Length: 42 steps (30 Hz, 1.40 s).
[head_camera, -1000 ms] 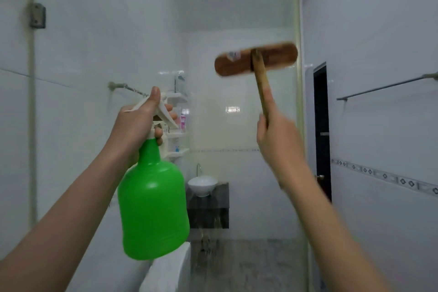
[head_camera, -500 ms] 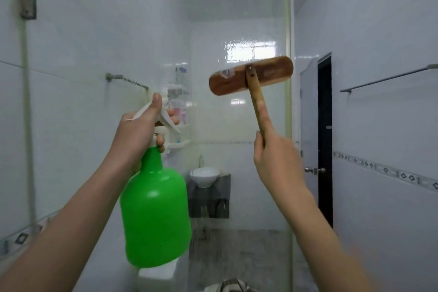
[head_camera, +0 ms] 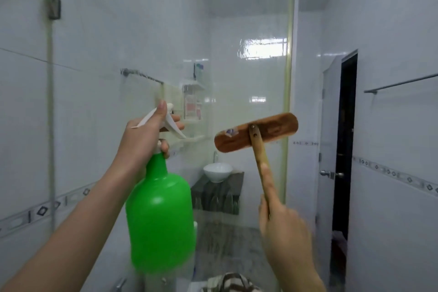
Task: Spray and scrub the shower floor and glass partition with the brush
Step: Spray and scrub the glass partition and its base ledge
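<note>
A: Where is the brush?

B: The wooden brush (head_camera: 257, 131) is raised against the glass partition (head_camera: 248, 19), its long head tilted with the right end higher, close to the partition's right edge. The handle runs down and to the right into the right hand (head_camera: 283, 232).

A: And the sprayer?

B: The green spray bottle (head_camera: 161, 225) hangs upright to the left of the brush, apart from it. Its white trigger head (head_camera: 167, 121) points toward the glass.

A: What lies around them?

B: Seen through the glass: a white basin (head_camera: 217, 171) on a dark stone counter (head_camera: 220, 192), a white corner shelf (head_camera: 193, 104) holding bottles, and a towel rail (head_camera: 142, 76) on the left wall. To the right, a dark doorway (head_camera: 344, 144) and another rail (head_camera: 400, 83) on the right wall. Striped fabric (head_camera: 231, 283) shows at the bottom edge.

A: The hands?

B: The left hand (head_camera: 142, 142) is wrapped around the bottle's neck, thumb up over the sprayer top, fingers on the trigger. The right hand is closed about the brush handle with the index finger laid straight along it. Both forearms reach up from below.
</note>
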Available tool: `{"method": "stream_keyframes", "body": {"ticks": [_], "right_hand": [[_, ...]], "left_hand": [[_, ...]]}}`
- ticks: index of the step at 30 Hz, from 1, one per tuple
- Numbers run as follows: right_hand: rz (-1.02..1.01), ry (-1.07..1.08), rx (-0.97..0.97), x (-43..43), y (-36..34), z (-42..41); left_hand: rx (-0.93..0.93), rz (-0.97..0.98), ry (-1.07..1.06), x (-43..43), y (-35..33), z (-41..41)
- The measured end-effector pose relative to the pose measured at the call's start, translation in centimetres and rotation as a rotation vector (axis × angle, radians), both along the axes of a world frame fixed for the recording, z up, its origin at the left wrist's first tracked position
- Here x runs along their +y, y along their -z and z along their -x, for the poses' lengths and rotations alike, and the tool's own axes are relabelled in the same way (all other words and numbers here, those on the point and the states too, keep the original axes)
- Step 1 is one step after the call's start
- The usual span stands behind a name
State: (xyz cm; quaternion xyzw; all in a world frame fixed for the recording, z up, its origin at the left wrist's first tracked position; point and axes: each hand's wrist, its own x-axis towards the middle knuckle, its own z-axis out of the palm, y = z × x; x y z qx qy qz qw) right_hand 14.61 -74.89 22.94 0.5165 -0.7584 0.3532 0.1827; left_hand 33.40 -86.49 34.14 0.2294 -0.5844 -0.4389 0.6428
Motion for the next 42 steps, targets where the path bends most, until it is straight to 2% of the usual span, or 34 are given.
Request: {"method": "stream_keyframes", "body": {"ticks": [4, 6, 8, 11, 13, 19, 22, 25, 28, 30, 32, 34, 38, 40, 42], "right_hand": [[0.265, -0.033, 0.141, -2.9, -8.8, 1.3], [0.327, -0.027, 0.161, -3.9, -13.3, 2.3], [0.32, -0.021, 0.139, -3.3, -12.9, 3.0], [0.183, 0.008, 0.12, -0.4, -5.8, 2.5], [0.16, 0.0, 0.121, -0.4, -5.7, 1.9], [0.452, -0.006, 0.189, -5.8, -20.7, 1.7], [0.416, -0.024, 0.091, -4.7, -16.4, 1.3], [0.382, -0.056, 0.041, -3.4, -11.6, -0.2], [0.515, 0.03, 0.121, -5.5, -19.4, 0.4], [0.6, 0.046, 0.154, -6.4, -26.6, 0.7], [0.641, 0.041, 0.147, -6.4, -30.8, 0.9], [0.612, 0.048, 0.104, -6.5, -28.8, 0.3], [0.503, 0.053, 0.052, -6.8, -16.7, -3.0], [0.501, 0.085, 0.092, -7.6, -17.2, -3.5], [0.536, 0.115, 0.169, -8.3, -21.9, -3.3]], "left_hand": [[-0.028, -0.004, -0.045, 1.2, -0.2, -0.3], [-0.028, -0.005, -0.054, 1.6, -0.7, -0.4], [-0.017, 0.004, -0.046, 1.6, -1.2, -0.6], [-0.004, 0.022, -0.037, 1.3, -1.8, -1.2], [-0.003, 0.031, -0.033, 0.9, -2.4, -1.5], [0.005, 0.032, 0.01, -0.7, -3.8, -2.1], [0.053, 0.06, 0.039, -1.9, -4.3, -3.0], [-0.007, 0.094, 0.087, -3.4, -4.5, -4.1], [-0.057, 0.104, 0.115, -4.7, -5.4, -4.8], [-0.044, 0.106, 0.132, -5.7, -6.3, -5.3], [-0.022, 0.114, 0.142, -6.8, -7.0, -6.0], [-0.002, 0.132, 0.145, -7.9, -7.6, -7.0], [0.005, 0.142, 0.174, -9.4, -7.7, -8.3], [-0.011, 0.135, 0.2, -9.9, -7.8, -8.6], [-0.022, 0.118, 0.227, -10.3, -7.8, -8.7]]}}
